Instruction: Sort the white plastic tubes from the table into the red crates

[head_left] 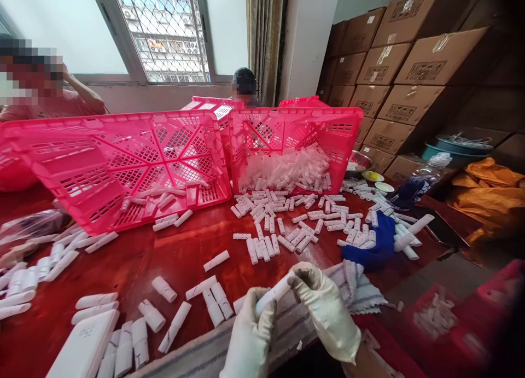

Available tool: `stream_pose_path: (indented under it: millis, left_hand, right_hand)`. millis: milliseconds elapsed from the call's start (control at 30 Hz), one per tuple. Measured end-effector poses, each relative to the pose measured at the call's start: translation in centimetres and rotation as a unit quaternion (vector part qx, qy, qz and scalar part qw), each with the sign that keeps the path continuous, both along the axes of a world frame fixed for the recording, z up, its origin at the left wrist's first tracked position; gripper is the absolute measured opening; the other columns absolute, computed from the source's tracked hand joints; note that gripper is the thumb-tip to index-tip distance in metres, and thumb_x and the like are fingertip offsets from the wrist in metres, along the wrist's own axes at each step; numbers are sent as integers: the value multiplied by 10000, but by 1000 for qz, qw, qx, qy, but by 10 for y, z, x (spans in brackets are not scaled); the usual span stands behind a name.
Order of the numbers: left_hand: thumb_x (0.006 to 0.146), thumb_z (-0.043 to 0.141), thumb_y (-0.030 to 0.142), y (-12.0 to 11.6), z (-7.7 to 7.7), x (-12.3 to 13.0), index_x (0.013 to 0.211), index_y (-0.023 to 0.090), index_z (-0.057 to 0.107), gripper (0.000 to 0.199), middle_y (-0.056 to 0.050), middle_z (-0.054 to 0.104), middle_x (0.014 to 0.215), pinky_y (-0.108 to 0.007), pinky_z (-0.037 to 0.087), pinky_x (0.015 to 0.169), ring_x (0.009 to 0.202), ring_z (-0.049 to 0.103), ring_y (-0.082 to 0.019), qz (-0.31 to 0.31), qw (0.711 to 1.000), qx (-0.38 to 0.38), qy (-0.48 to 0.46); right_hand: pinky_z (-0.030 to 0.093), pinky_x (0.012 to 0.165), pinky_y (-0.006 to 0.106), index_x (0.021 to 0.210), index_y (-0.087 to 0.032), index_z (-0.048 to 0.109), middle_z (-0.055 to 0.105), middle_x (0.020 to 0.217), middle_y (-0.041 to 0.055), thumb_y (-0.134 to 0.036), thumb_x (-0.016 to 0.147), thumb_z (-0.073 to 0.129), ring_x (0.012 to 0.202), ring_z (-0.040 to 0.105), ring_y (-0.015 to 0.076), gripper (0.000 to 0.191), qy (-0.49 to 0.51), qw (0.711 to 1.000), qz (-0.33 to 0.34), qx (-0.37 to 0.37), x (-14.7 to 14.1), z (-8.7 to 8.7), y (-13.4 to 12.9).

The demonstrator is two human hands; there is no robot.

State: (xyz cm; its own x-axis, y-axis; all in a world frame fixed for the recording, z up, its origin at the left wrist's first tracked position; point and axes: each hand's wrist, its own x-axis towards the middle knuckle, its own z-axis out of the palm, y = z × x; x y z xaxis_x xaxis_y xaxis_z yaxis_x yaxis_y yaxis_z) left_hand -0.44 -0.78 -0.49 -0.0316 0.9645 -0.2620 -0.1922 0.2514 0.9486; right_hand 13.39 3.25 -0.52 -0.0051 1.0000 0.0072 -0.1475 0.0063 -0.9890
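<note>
Both my hands wear whitish gloves and grip one white tube (pixel 275 293) over the table's front edge. My left hand (pixel 255 323) wraps round its lower left end, while the fingertips of my right hand (pixel 322 301) pinch its upper right end. Beneath them a striped grey towel (pixel 287 330) lies along the edge. Several similar white tubes with dark marks, such as a pair of tubes (pixel 217 302), lie just left of my hands. Beyond my hands, many shorter white tubes (pixel 262 246) are scattered on the red table (pixel 164 263).
Two pink crates (pixel 164 117) (pixel 295 114) lie tipped on their sides, the right one heaped with tubes. A white box-like object (pixel 88 345) lies front left. At right are a blue cloth (pixel 375 244), a bottle (pixel 422 178) and stacked cartons (pixel 404 104). Two people sit beyond the crates.
</note>
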Motion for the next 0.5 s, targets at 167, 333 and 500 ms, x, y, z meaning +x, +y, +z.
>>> stream_pose_path:
  millis: [167,333,500]
  left_hand:
    - [705,604,666,-6,7,-12,728,199,458,490,127,193,441,-170,95,351,342,73,-16,-201,920,-161,-297]
    - [709,663,590,-1,-2,-14,718,154,559,448,114,247,430,-142,66,357,345,72,-3,-234,865,-240,-373]
    - [679,644,643,-4,10,7,730,173,606,475,12,524,613,-217,347,535,544,436,-98,-82,995,-37,-49]
  right_hand:
    - [428,660,261,667,-197,599,527,737,10,-410,714,730,702,502,153,255,-21,987,110,117,11,20,1]
    - [441,783,275,801,-225,627,579,932,34,-394,841,601,857,542,169,176,-12,978,162,134,17,17,-4]
    - [446,727,249,763,-206,647,581,811,15,-420,759,686,782,547,159,218,-21,995,80,50,21,14,-9]
